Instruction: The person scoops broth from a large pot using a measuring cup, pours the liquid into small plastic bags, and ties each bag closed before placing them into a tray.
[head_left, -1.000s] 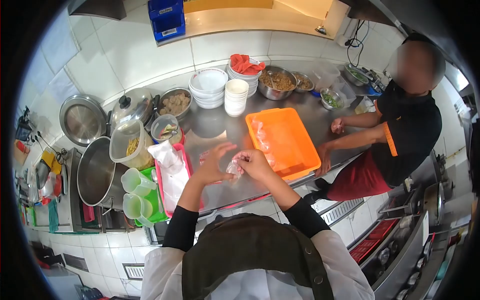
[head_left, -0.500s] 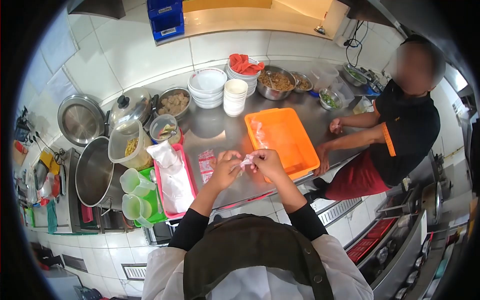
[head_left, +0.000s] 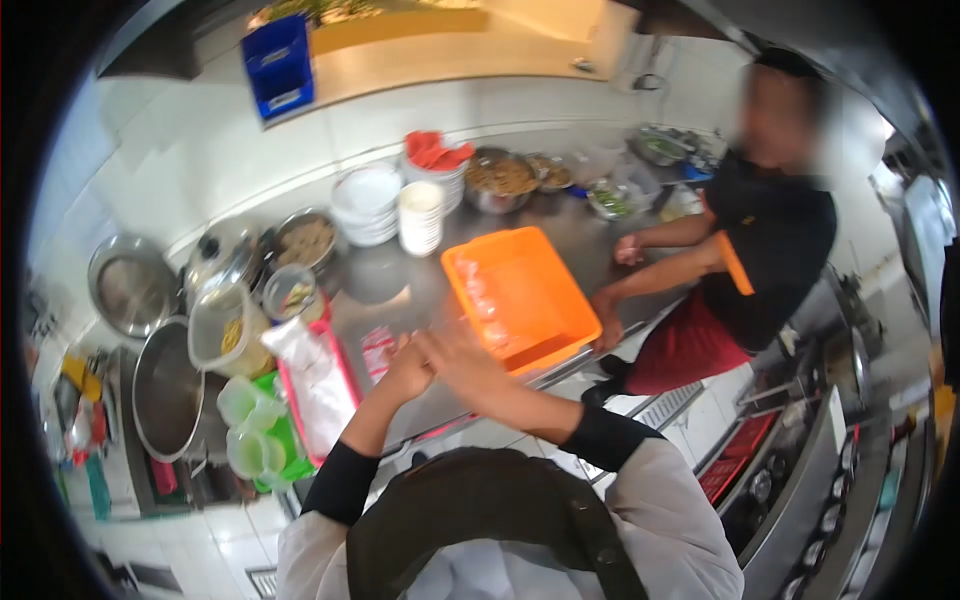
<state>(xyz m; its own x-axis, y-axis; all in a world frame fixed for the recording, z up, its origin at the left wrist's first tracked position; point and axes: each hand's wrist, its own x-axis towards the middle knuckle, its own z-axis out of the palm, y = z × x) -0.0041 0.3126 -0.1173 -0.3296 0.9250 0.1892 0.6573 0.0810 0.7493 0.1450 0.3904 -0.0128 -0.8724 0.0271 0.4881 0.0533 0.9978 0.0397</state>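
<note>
My left hand (head_left: 406, 372) is closed, its fingers largely covered where the two hands meet above the steel counter. Blurred by motion, my right hand (head_left: 465, 370) lies across it with the fingers stretched out. What the left hand holds, if anything, is hidden. Just left of the hands, a red-and-white printed packet (head_left: 378, 351) rests on the counter. To their right stands an orange basin (head_left: 540, 310), with crumpled clear plastic (head_left: 482, 300) along its left side.
A pink tray (head_left: 290, 395) holding white sheets (head_left: 318, 365) sits at the left, beside green-tinted jugs (head_left: 252, 452). White bowls (head_left: 366, 205), paper cups (head_left: 420, 217) and food bowls (head_left: 500, 180) line the back. A co-worker (head_left: 770, 220) leans on the counter at right.
The small pinkish-white piece of plastic between my fingers is no longer visible. My right hand has swung left across the left one. The whole view has shifted and tilted.
</note>
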